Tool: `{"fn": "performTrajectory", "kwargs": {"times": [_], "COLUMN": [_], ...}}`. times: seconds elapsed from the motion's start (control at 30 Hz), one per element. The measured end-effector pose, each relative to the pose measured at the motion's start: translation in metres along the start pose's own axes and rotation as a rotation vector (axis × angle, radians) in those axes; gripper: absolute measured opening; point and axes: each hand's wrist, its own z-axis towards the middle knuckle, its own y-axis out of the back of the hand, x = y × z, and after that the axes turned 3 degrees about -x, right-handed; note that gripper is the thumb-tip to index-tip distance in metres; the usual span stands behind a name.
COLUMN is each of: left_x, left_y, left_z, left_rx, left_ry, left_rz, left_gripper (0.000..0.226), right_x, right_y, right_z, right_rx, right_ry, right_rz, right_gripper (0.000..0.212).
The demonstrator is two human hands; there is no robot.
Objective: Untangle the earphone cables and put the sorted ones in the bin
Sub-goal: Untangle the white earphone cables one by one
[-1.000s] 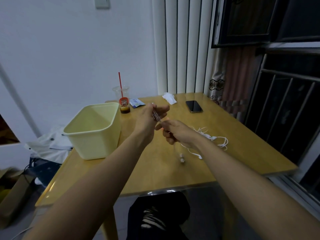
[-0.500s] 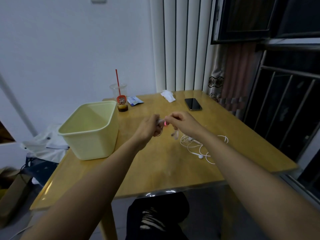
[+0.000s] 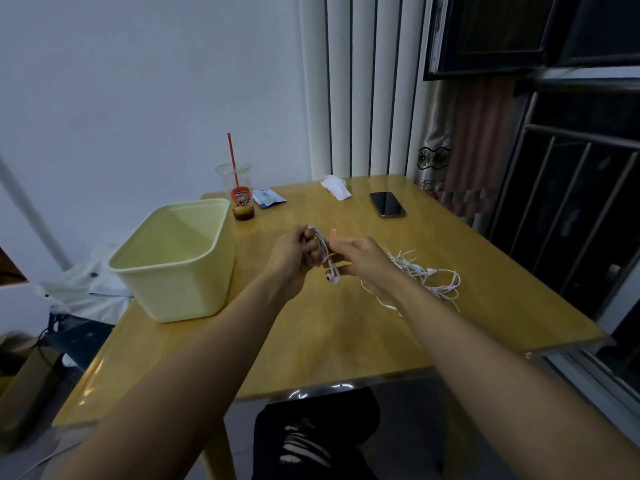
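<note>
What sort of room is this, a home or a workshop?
Probably a room in someone's home: a wooden table beside a barred window, with a takeaway drink cup and a phone on it.

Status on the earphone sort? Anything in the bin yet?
Done: nothing that shows; the visible inside of the bin looks bare. In hand: the left hand holds one earphone cable wound in loops, and the right hand pinches it near a dangling earbud. Left: drop that one in the bin, then sort the tangle of white cables lying on the table by the right forearm.
</note>
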Motion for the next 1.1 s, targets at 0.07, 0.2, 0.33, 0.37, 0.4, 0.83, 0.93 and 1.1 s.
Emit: {"fn": "performTrajectory", "kwargs": {"times": [0.07,0.2,0.33,0.37,0.4,0.83,0.93,1.1], "left_x": [0.003,0.009,0.013,0.014,0.015,0.030,0.035,0.031], "left_y": [0.001,-0.001,-0.002,-0.004,-0.008,0.006,0.020,0.037], "left_z": [0.003,0.007,0.014,0.015,0.015,0.031,0.040,0.041], "left_rx": [-0.017,-0.056,-0.168,-0.192,-0.214,-0.069,-0.029,-0.004], "left_ry": [0.000,0.007,-0.014,-0.053,-0.109,-0.030,-0.026,0.023], "left_rz": [0.001,0.065,0.178,0.230,0.304,0.268,0.249,0.429], "left_gripper": [0.037,0.036,0.035,0.035,0.035,0.044,0.043,0.042], "right_x": [-0.003,-0.010,-0.018,-0.021,-0.024,-0.033,-0.033,-0.031], "right_y": [-0.002,-0.005,-0.004,-0.005,-0.006,-0.003,-0.003,0.000], "right_z": [0.002,0.007,0.013,0.016,0.018,0.033,0.035,0.044], "right_rx": [-0.004,-0.045,-0.100,-0.130,-0.168,0.072,0.161,0.061], "right_ry": [0.004,0.035,0.072,0.089,0.102,-0.188,-0.228,-0.130], "right_rz": [0.003,-0.060,-0.168,-0.216,-0.254,0.335,0.404,0.071], "right_gripper": [0.036,0.028,0.020,0.019,0.019,0.032,0.029,0.029]}}
